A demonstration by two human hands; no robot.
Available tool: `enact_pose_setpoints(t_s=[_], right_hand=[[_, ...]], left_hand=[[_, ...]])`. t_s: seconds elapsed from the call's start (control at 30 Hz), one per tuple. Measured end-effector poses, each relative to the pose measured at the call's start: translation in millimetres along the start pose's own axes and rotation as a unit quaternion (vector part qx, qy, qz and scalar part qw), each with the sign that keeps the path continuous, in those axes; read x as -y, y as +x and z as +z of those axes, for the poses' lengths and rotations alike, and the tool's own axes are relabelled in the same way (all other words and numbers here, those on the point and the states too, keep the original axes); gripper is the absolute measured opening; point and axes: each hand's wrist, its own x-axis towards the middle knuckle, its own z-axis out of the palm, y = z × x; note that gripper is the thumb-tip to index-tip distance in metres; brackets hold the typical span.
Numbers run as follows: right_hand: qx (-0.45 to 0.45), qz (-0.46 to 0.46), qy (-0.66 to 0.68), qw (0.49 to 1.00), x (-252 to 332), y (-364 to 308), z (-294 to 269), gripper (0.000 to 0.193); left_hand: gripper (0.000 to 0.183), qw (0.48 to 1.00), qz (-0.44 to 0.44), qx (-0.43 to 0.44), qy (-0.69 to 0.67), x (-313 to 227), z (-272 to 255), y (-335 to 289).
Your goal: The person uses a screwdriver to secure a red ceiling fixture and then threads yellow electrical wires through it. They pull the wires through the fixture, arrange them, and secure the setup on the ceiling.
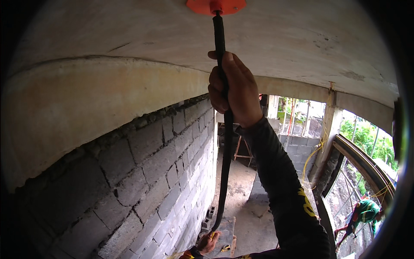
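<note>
Right hand: raised, clenched around the black tube
Black tube: upper end at the orange ceiling plate, curving down toward the left hand
Left hand: by the tube's lower end; too small to tell whether gripping

Scene is dimly lit by daylight from the window opening at right; edges are bowed, corners vignetted black.

Tube black; plate orange-red; block wall grey; sleeve black, yellow lettering; distant shirt seemingly green.
</note>
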Motion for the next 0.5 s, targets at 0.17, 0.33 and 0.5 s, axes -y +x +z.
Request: enact_pose_setpoints(t_s=[0.17,0.33,0.5], right_hand=[[0.005,-0.004,-0.013,1.000,6,16,2,0.039],[0.017,-0.022,-0.034,0.999,13,26,0,0.041],[-0.006,-0.055,-0.043,0.998,23,43,-3,0.036]], left_hand=[[0.023,0.994,-0.078,0.048,0.052,12,15,-6],[0.036,0.992,0.029,0.119,0.021,14,8,5],[0.076,0.863,-0.032,0.498,0.079,-50,-146,100]])
